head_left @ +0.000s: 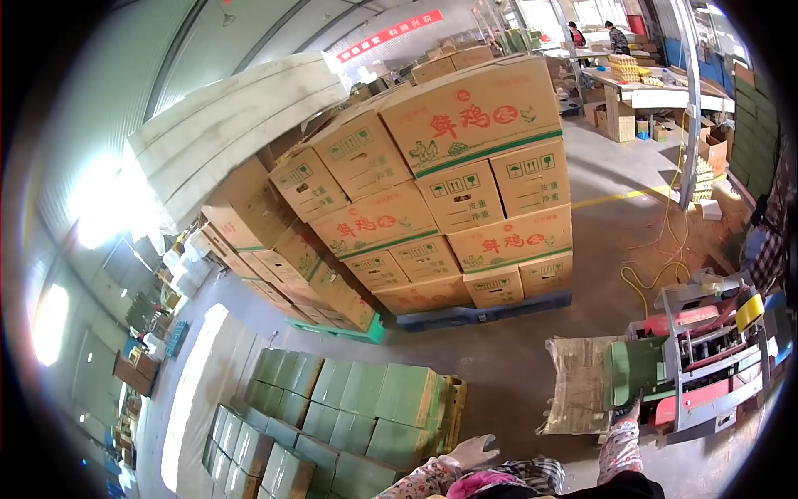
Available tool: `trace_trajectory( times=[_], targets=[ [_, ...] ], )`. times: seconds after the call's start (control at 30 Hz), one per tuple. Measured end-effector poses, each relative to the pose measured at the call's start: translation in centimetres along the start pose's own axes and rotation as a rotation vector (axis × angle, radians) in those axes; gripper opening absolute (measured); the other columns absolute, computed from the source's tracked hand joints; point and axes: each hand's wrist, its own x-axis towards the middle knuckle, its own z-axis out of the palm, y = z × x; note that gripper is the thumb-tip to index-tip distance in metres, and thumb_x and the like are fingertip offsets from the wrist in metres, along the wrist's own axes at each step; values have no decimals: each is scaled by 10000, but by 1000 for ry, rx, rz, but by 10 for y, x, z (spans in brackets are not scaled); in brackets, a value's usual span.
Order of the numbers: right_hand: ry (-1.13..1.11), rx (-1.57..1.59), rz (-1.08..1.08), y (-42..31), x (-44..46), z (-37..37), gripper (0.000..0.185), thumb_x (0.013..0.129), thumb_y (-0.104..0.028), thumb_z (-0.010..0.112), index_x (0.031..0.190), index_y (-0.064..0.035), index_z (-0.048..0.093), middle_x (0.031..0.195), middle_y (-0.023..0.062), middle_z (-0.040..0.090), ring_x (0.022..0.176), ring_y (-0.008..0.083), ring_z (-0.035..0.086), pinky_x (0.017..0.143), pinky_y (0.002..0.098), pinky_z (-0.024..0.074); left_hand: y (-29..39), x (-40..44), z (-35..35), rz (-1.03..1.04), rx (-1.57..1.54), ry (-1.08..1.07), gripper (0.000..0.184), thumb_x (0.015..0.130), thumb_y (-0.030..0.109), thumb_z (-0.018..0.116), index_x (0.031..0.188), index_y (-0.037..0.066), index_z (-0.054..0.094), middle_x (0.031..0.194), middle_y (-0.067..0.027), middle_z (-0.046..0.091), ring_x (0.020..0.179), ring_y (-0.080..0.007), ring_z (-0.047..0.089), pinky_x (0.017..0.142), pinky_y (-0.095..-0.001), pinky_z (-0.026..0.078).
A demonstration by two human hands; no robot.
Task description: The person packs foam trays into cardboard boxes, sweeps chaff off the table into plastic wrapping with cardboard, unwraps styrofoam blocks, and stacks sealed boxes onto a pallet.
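My left hand point(474, 452), in a pale glove, hangs beside the stacked green boxes point(357, 416) with its fingers stretched out and nothing in it. On the right, my right hand point(629, 409) is against the near edge of a green box point(635, 372). Its fingers are small and partly hidden there, so their grip is unclear. The box lies at the left end of a machine point(706, 362) with red panels, metal rails and a yellow part. Just left of the box is a stand with a brown, film-like cover point(579, 384).
Large printed cartons point(474, 116) stand stacked on a blue pallet point(486, 312), with more on a green pallet point(374, 330). A yellow cable point(640, 287) lies on the floor near a metal post point(689, 125). Two people point(617, 40) are at far tables.
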Motion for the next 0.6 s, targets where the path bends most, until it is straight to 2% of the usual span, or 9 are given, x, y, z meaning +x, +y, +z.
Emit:
trace_trajectory(
  times=[0.1, 0.17, 0.27, 0.3, 0.33, 0.43, 0.47, 0.5, 0.6],
  targets=[
    [-215, -157, -127, 7, -19, 4, 550, 877, -511, 423, 1284, -142, 442, 1256, 13, 495, 1095, 244, 496, 937, 396, 379, -2, 2, -7, 60, -94, 52, 663, 819, 478, 518, 1243, -20, 406, 1138, -212, 542, 1051, -319, 521, 896, -367, 405],
    [-92, -181, -125, 7, -60, 37, 543, 867, -533, 432, 1249, -149, 475, 1207, 10, 529, 1072, 227, 517, 915, 386, 408, 1, 10, -7, 67, -246, 51, 674, 811, 473, 554, 1242, -26, 415, 1099, -192, 567, 984, -273, 558, 840, -335, 433],
    [-44, -177, 63, -8, -53, 15, 485, 820, -541, 518, 1134, -174, 561, 1034, -15, 622, 937, 177, 582, 834, 336, 460, 25, 23, 5, 67, -615, 1, 642, 804, 424, 606, 1232, -24, 437, 1020, -125, 598, 846, -180, 569, 746, -276, 442],
    [-48, -150, 21, -3, -65, 29, 473, 820, -536, 522, 1124, -176, 566, 1025, -21, 624, 923, 173, 580, 814, 326, 466, 36, 31, 9, 66, -750, -24, 624, 803, 401, 623, 1226, -21, 446, 990, -96, 607, 794, -145, 565, 713, -255, 440],
    [2, -121, 7, 1, -73, 41, 450, 822, -518, 532, 1114, -178, 570, 1014, -24, 624, 916, 166, 578, 809, 318, 467, 29, 58, 35, 13, -950, -20, 479, 814, 314, 643, 1150, -3, 514, 890, -17, 598, 688, -73, 500, 626, -203, 404],
    [17, 88, -10, -1, -41, 7, 356, 824, -457, 569, 1061, -192, 588, 946, -11, 637, 864, 184, 595, 801, 331, 474, 67, 64, 42, 76, -934, -76, 359, 830, 287, 627, 1061, 17, 568, 855, -4, 596, 677, -79, 496, 619, -210, 404],
    [40, -67, -88, 3, -47, 9, 350, 837, -432, 563, 1100, -200, 568, 993, -10, 627, 882, 184, 591, 807, 329, 472, 63, 75, 55, 132, -1002, -158, 301, 830, 270, 630, 1008, 29, 597, 856, 2, 605, 715, -77, 511, 642, -213, 407],
    [-117, -65, -13, -1, -39, -11, 346, 853, -392, 554, 1129, -183, 552, 1062, -14, 601, 940, 179, 570, 820, 318, 464, 58, 87, 67, 104, -987, -262, 290, 830, 265, 628, 1011, 39, 601, 895, -1, 619, 790, -88, 534, 717, -226, 418],
    [47, -141, -228, 23, -46, -9, 351, 861, -289, 557, 1141, -77, 538, 1109, 10, 568, 975, 175, 540, 825, 303, 445, 84, 87, 54, 81, -1004, -259, 277, 828, 241, 630, 1021, 44, 599, 903, -5, 619, 845, -100, 543, 770, -222, 417]
  ],
)
